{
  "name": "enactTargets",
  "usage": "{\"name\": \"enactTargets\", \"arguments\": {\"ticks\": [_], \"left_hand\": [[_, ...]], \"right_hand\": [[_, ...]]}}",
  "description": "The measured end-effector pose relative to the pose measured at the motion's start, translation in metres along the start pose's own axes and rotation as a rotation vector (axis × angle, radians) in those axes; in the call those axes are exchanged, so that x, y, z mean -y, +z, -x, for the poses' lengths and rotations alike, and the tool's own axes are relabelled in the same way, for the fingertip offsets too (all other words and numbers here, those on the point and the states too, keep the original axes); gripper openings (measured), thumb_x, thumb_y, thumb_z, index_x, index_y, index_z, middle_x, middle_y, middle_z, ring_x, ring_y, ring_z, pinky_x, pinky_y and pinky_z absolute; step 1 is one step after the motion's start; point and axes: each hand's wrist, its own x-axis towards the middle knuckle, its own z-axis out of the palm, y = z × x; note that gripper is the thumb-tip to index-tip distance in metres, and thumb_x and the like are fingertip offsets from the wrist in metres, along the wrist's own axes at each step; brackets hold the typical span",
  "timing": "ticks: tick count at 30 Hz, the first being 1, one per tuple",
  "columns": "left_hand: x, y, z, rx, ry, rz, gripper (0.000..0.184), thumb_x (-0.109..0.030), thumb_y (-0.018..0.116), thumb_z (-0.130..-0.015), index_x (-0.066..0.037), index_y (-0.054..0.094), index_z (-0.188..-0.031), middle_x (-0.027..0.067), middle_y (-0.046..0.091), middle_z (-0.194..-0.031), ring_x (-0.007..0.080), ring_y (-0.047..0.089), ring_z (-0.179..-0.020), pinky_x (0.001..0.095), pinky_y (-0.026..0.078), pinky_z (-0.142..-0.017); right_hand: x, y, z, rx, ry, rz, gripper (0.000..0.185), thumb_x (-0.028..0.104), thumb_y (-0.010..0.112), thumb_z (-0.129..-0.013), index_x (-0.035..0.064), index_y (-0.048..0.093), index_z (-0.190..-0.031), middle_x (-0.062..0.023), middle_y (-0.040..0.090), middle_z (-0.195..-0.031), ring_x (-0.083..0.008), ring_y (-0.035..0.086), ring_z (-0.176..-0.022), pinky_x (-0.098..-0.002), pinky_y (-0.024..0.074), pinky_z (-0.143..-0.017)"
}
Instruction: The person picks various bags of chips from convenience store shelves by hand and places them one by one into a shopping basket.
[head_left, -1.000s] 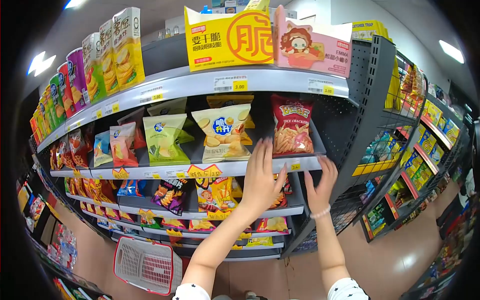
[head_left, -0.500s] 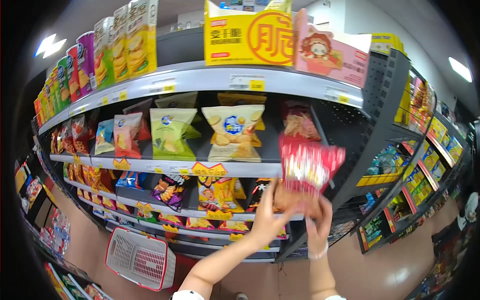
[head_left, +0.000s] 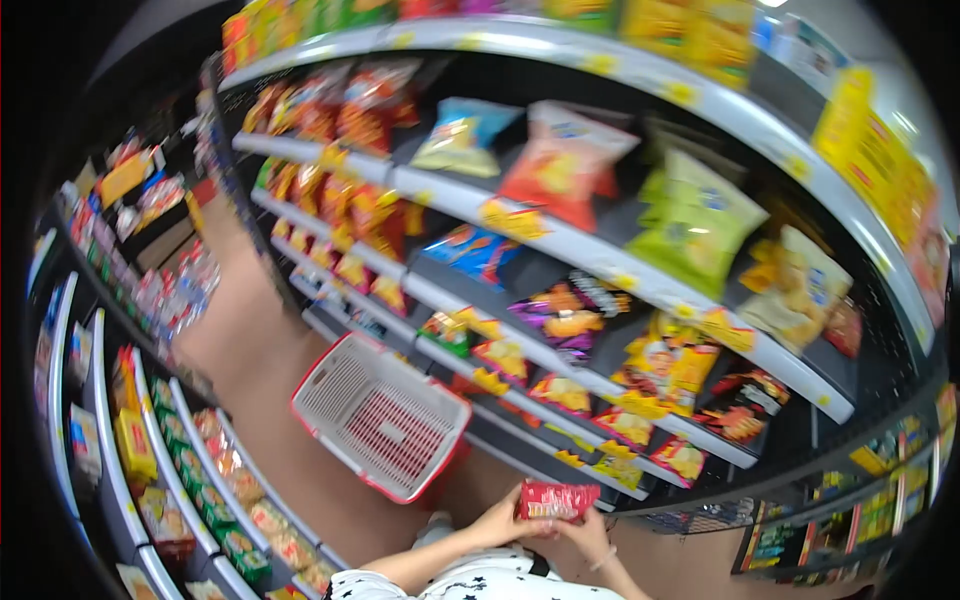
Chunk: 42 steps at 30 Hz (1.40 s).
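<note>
A red snack bag [head_left: 558,502] is low in front of my body, between my two hands. My left hand [head_left: 508,520] grips its left end, fingers partly hidden behind and under it. At its lower right, my right hand [head_left: 588,535] is closed on the bag, a thin bracelet on that wrist. Ahead of my hands, a white shopping basket [head_left: 340,375] with a red rim stands on the floor, to the left of the bag.
The snack shelf runs along the right, with a green chip bag [head_left: 700,220], a pink-white chip bag [head_left: 565,165] and a dark purple snack bag [head_left: 570,315]. Another shelf [head_left: 190,470] of packaged goods stands at left. The tiled floor [head_left: 245,330] lies between them.
The view has swung left and down. Both hands have brought the red bag from in front of the shelf down close to my body. The basket now appears nearer the middle.
</note>
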Motion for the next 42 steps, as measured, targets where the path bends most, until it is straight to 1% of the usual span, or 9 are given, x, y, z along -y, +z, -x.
{"name": "enactTargets", "arguments": {"ticks": [10, 14, 16, 17, 18, 21, 30, 33, 42], "left_hand": [[0.047, -0.248, 0.05, -0.844, -0.146, -0.199, 0.062, -0.037, 0.076, -0.07, 0.002, 0.054, -0.113, 0.0166, 0.066, -0.096, 0.0229, 0.065, -0.089, 0.0336, 0.049, -0.079], [0.097, -0.331, 0.03, -0.78, -0.277, -0.454, 0.063, -0.047, 0.073, -0.069, 0.001, 0.056, -0.107, 0.0194, 0.065, -0.09, 0.0318, 0.065, -0.084, 0.0387, 0.05, -0.075], [0.118, -0.357, 0.009, -0.693, -0.344, -0.494, 0.065, -0.053, 0.071, -0.068, 0.0, 0.056, -0.104, 0.0201, 0.065, -0.09, 0.0347, 0.063, -0.084, 0.0415, 0.049, -0.074], [0.124, -0.365, 0.0, -0.64, -0.427, -0.492, 0.067, -0.054, 0.071, -0.067, 0.001, 0.057, -0.104, 0.0203, 0.065, -0.092, 0.0342, 0.063, -0.087, 0.0416, 0.048, -0.076], [0.133, -0.37, -0.009, -0.62, -0.435, -0.492, 0.067, -0.054, 0.071, -0.067, 0.001, 0.057, -0.104, 0.0203, 0.065, -0.092, 0.0342, 0.063, -0.087, 0.0416, 0.048, -0.076], [0.163, -0.372, -0.034, -0.475, -0.501, -0.419, 0.069, -0.051, 0.075, -0.063, 0.001, 0.058, -0.105, 0.0198, 0.065, -0.097, 0.0327, 0.062, -0.091, 0.0385, 0.047, -0.08], [0.236, -0.348, -0.04, -0.158, -0.633, -0.545, 0.074, -0.059, 0.073, -0.059, -0.004, 0.061, -0.107, 0.0162, 0.065, -0.101, 0.0313, 0.061, -0.095, 0.0386, 0.047, -0.082], [0.27, -0.343, -0.042, -0.162, -0.772, -0.573, 0.096, -0.057, 0.074, -0.061, -0.007, 0.036, -0.133, 0.0159, 0.054, -0.122, 0.0311, 0.052, -0.113, 0.0503, 0.037, -0.095], [0.297, -0.343, -0.045, -0.309, -0.726, -0.443, 0.119, -0.052, 0.082, -0.053, 0.008, 0.017, -0.132, 0.0295, 0.052, -0.114, 0.0385, 0.055, -0.105, 0.0397, 0.044, -0.09]], "right_hand": [[0.005, 0.255, -0.127, 0.423, 0.192, -0.122, 0.056, 0.026, 0.072, -0.078, -0.0024, 0.046, -0.119, -0.0106, 0.055, -0.108, -0.0166, 0.056, -0.091, -0.0308, 0.0447, -0.082], [-0.017, 0.285, -0.127, 0.155, 0.049, 0.263, 0.063, 0.033, 0.075, -0.074, -0.004, 0.044, -0.115, -0.0097, 0.052, -0.098, -0.0203, 0.054, -0.079, -0.033, 0.0448, -0.078], [-0.049, 0.289, -0.122, -0.303, -0.202, 0.841, 0.068, 0.038, 0.078, -0.069, -0.0037, 0.044, -0.111, -0.0089, 0.049, -0.091, -0.0235, 0.051, -0.072, -0.0351, 0.0455, -0.072], [-0.064, 0.292, -0.12, -0.371, -0.067, 0.953, 0.075, 0.041, 0.079, -0.067, -0.0056, 0.043, -0.115, -0.0148, 0.053, -0.101, -0.0293, 0.056, -0.083, -0.0383, 0.0478, -0.073], [-0.083, 0.293, -0.123, -0.38, -0.047, 0.957, 0.075, 0.041, 0.079, -0.067, -0.0056, 0.043, -0.115, -0.0148, 0.053, -0.101, -0.0293, 0.056, -0.083, -0.0383, 0.0478, -0.073], [-0.076, 0.291, -0.138, -0.012, 0.857, -0.008, 0.064, 0.027, 0.073, -0.075, -0.009, 0.044, -0.12, -0.023, 0.056, -0.112, -0.0335, 0.062, -0.095, -0.0458, 0.0564, -0.07], [-0.104, 0.28, -0.135, -0.183, 0.707, 0.044, 0.039, 0.016, 0.066, -0.077, -0.0079, 0.056, -0.106, -0.0199, 0.065, -0.09, -0.0316, 0.067, -0.072, -0.0394, 0.0575, -0.053], [-0.098, 0.277, -0.132, -0.216, 0.794, 0.03, 0.036, 0.011, 0.065, -0.077, -0.005, 0.057, -0.108, -0.0162, 0.065, -0.094, -0.0246, 0.066, -0.078, -0.0345, 0.0548, -0.062], [-0.132, 0.273, -0.134, -0.137, 0.853, 0.145, 0.047, 0.02, 0.066, -0.077, -0.0089, 0.053, -0.111, -0.023, 0.063, -0.099, -0.0324, 0.065, -0.084, -0.0386, 0.0563, -0.061]]}}
